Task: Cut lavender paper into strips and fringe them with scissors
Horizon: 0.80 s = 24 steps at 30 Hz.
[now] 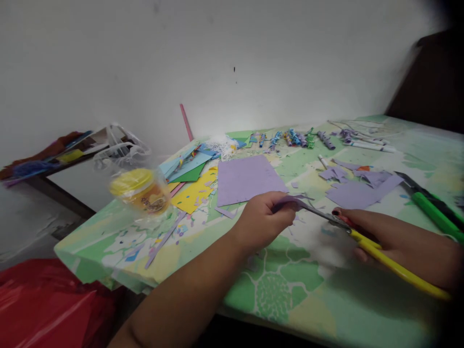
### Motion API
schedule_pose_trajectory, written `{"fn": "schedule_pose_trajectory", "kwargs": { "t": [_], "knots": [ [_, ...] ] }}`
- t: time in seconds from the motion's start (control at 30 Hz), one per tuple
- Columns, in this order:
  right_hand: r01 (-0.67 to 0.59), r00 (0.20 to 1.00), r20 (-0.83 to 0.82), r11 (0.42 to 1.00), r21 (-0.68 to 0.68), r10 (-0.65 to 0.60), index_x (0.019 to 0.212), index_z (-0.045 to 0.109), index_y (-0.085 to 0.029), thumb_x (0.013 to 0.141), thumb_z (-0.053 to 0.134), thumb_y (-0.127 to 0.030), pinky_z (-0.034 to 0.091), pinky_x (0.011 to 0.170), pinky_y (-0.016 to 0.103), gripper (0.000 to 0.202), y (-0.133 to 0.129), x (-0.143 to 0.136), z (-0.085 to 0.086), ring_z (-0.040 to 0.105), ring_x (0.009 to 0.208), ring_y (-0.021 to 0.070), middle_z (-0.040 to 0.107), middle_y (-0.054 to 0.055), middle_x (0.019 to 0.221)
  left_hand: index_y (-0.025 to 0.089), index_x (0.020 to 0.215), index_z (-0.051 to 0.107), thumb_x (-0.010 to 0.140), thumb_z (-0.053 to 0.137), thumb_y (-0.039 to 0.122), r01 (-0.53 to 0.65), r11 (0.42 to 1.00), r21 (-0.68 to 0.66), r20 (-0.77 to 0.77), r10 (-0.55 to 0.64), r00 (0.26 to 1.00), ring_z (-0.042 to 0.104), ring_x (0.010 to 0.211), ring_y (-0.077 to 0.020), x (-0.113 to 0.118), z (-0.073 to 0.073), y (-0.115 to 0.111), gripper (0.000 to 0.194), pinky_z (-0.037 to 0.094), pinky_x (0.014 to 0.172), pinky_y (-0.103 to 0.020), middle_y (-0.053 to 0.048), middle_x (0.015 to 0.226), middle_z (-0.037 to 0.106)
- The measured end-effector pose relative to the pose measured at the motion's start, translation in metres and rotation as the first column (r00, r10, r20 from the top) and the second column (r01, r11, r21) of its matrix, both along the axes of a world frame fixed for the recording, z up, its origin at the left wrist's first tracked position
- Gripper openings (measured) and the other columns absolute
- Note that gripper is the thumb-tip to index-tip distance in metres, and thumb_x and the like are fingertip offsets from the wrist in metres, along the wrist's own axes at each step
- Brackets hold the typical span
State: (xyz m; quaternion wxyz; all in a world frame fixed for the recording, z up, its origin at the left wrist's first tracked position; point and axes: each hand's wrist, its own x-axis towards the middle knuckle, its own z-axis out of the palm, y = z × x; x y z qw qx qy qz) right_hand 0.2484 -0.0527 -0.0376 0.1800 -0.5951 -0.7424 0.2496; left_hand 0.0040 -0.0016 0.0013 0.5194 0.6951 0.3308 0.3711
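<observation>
My left hand (266, 217) pinches a small piece of purple paper (284, 203) between thumb and fingers, above the near part of the table. My right hand (395, 241) is closed round scissors (366, 241) with a long yellow handle. Their thin metal blades point left and meet the purple paper at my left fingertips. Whether the blades are cutting into it cannot be made out. Just beyond my left hand lies a larger purple sheet (250, 179). Purple paper scraps (355, 191) lie beyond my right hand.
A flowered green tablecloth (275, 290) covers the table. On it are a yellow-lidded tub (139, 191) in clear plastic, yellow paper (194, 193), white shredded strands (221, 145), curled paper pieces (295, 137) and a green-handled tool (435, 212) at right. Red plastic (47, 304) is lower left.
</observation>
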Motion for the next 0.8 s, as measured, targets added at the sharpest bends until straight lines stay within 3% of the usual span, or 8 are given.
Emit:
{"fn": "schedule_pose_trajectory", "kwargs": {
  "t": [0.13,0.27,0.53,0.8],
  "knots": [
    [-0.060,0.998,-0.006,0.993,-0.099,0.060,0.093,0.056,-0.030,0.074,0.047,-0.065,0.044,0.087,0.045,0.041,0.0009,0.0007,0.0008,0.057,0.096,0.0323,0.065,0.003,0.094,0.016,0.072,0.062,0.069,0.051,0.017,0.021,1.000,-0.003,0.005,-0.021,1.000,0.043,0.048,-0.0052,0.0003,0.0005,-0.0006,0.011,0.035,0.048,-0.018,0.006,0.052,0.050],
    [-0.026,0.998,0.055,1.000,-0.011,0.026,0.090,0.058,-0.029,0.072,0.047,-0.065,0.045,0.084,0.045,0.042,0.0012,0.0007,0.0015,0.056,0.099,0.0345,0.067,0.005,0.097,0.017,0.071,0.061,0.069,0.050,0.017,0.033,0.995,-0.092,0.034,-0.030,0.999,0.045,0.046,-0.0050,0.0006,-0.0007,-0.0015,0.011,0.036,0.045,-0.017,0.006,0.052,0.050],
    [-0.010,0.976,0.217,0.989,0.145,-0.022,0.098,0.058,-0.029,0.071,0.049,-0.065,0.049,0.072,0.041,0.045,0.0002,0.0028,0.0005,0.061,0.093,0.0333,0.067,0.009,0.105,0.017,0.070,0.060,0.071,0.052,0.019,0.063,0.987,-0.150,0.024,-0.060,0.998,0.047,0.046,-0.0049,-0.0023,0.0011,-0.0028,0.009,0.039,0.046,-0.017,0.006,0.052,0.052],
    [-0.038,0.976,0.215,0.998,0.053,0.026,0.092,0.053,-0.029,0.073,0.044,-0.068,0.045,0.072,0.041,0.045,-0.0003,-0.0030,0.0064,0.059,0.082,0.0281,0.066,0.005,0.093,0.017,0.067,0.059,0.073,0.053,0.021,0.049,0.995,-0.088,0.031,-0.047,0.998,0.043,0.045,-0.0045,-0.0014,0.0028,-0.0047,0.009,0.035,0.044,-0.017,0.007,0.049,0.048]
  ]
}}
